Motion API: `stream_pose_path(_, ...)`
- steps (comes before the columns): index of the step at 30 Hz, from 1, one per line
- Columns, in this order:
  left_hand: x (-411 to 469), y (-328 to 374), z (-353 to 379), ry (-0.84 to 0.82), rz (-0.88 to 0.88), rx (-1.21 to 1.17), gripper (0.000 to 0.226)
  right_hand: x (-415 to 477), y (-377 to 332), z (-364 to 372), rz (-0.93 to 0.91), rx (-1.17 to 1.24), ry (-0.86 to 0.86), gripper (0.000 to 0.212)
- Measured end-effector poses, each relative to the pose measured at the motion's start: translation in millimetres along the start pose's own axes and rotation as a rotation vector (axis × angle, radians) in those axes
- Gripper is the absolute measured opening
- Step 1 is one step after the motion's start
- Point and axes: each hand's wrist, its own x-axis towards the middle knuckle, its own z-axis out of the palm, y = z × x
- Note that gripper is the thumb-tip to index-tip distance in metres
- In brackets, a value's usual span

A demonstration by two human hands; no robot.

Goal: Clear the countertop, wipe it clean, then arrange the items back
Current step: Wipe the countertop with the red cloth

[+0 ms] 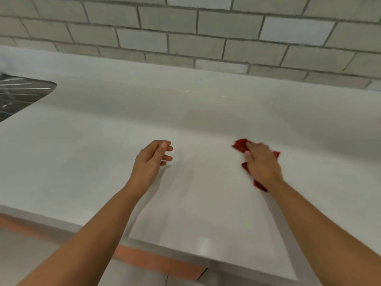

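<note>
Head view. Looking down on a white countertop (99, 153), running left to right beneath a wall of pale grey brick-pattern tiles (185, 29). Noting a steel sink (18, 96) cutting into the counter at far left, showing only one corner of it.

Pressing down with the right hand (261, 164) on a red cloth (240, 145), lying right of centre on the countertop and nearer the front edge than the wall. Covering most of the cloth with palm and fingers, leaving red corners poking out ahead of the fingertips, to the right of the knuckles and back beside the wrist. Laying the fingers fairly flat and close together across the fabric, not wrapping round it. Blurring at the fingertips, so not telling finer detail there.

Holding the left hand (151, 159) well apart from the cloth, to its left, low over the surface; not telling from this angle whether touching it. Showing the fingers loosely curled and narrowly spread, thumb lying near the index finger, gripping nothing.

Reaching in with both bare forearms from the bottom edge. Showing a blurred orange strip (156, 261) under the counter's front lip
</note>
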Motion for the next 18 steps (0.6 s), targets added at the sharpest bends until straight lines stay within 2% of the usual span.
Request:
stream_pose_path(4,-28,6,-9,-0.023,0.020,-0.007,0.021,-67,-69,14,-0.174,-0.006,-0.071,0.046)
stream_pose_path(8,-54,16,-12,-0.063,0.059,0.001,0.022,-113,-114,20,-0.290,-0.005,-0.150,0.059)
stream_pose_path(10,-64,21,-12,-0.089,0.076,0.011,0.023,-127,-125,22,-0.299,-0.017,-0.174,0.049)
stream_pose_path(13,-79,27,-11,-0.142,0.105,0.025,0.023,-141,-134,19,-0.286,0.032,-0.195,0.046)
stream_pose_path(16,-92,36,-6,-0.188,0.132,0.017,0.022,-151,-138,8,-0.262,0.222,-0.227,0.042)
stream_pose_path(18,-99,43,-2,-0.220,0.133,-0.013,0.022,-159,-139,-8,-0.236,0.340,-0.181,0.038)
